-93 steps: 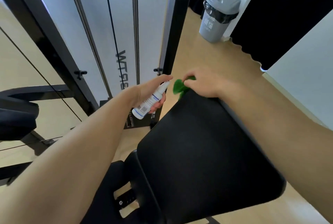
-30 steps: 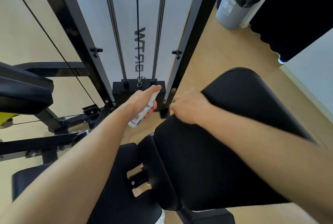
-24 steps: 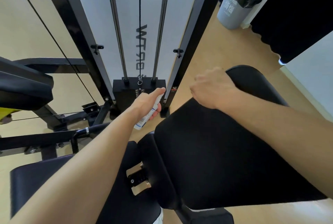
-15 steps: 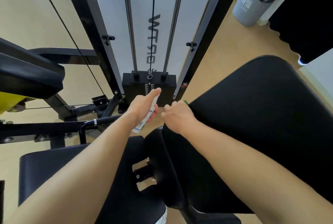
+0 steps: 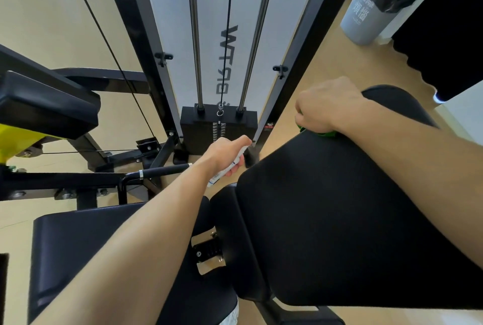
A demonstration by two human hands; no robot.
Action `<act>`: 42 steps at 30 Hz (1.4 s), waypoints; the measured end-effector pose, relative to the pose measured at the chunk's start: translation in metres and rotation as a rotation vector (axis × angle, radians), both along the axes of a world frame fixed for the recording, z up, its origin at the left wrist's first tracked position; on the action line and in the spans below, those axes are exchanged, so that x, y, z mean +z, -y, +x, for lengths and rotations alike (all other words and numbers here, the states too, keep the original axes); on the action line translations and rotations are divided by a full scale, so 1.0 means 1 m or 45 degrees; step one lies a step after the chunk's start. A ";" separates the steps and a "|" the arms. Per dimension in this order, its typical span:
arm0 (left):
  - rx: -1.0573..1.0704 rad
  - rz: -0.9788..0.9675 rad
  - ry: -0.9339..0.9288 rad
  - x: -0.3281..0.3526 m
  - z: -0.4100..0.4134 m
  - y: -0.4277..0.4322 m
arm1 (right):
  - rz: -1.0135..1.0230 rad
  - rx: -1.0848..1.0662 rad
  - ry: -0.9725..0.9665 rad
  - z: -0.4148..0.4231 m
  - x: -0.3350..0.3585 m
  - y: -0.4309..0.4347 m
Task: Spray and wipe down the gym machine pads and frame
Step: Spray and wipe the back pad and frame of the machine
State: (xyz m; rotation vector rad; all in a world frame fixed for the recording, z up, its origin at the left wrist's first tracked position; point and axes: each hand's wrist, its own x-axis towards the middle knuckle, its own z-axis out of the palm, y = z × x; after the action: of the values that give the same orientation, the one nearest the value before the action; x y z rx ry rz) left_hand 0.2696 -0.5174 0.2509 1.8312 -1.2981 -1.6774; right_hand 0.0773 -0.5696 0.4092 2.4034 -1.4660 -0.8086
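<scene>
At the upper right we see a grey bin (image 5: 379,3) with a domed lid and a black liner folded over its rim, standing on the light wooden floor (image 5: 326,68). Just beside it hangs a black curtain (image 5: 444,37), its wavy hem down at the floor. To our left we see a beige wall (image 5: 39,10).

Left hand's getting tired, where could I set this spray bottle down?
The bare seat pad left of your forearm, or the floor between back pad and bin. Crowded by the weight stack: cable, handle, frame bars.
</scene>
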 end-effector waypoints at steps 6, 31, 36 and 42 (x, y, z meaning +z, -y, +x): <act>0.116 0.042 0.059 -0.023 0.002 0.000 | 0.095 -0.002 -0.042 0.029 -0.050 -0.013; 0.527 -0.089 0.047 -0.079 0.054 -0.038 | 0.392 0.187 -0.146 0.110 -0.198 -0.062; 0.655 -0.049 0.022 -0.081 0.051 -0.056 | 0.169 0.280 -0.294 0.117 -0.222 -0.101; 0.657 -0.056 -0.021 -0.079 0.029 -0.079 | 0.043 0.487 -0.247 0.097 -0.261 -0.160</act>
State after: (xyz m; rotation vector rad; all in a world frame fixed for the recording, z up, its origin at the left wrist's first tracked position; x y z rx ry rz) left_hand 0.2986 -0.4380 0.1720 1.9097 -0.7537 -1.3660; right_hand 0.1747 -0.4098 0.1478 2.4365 -0.8896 -0.9410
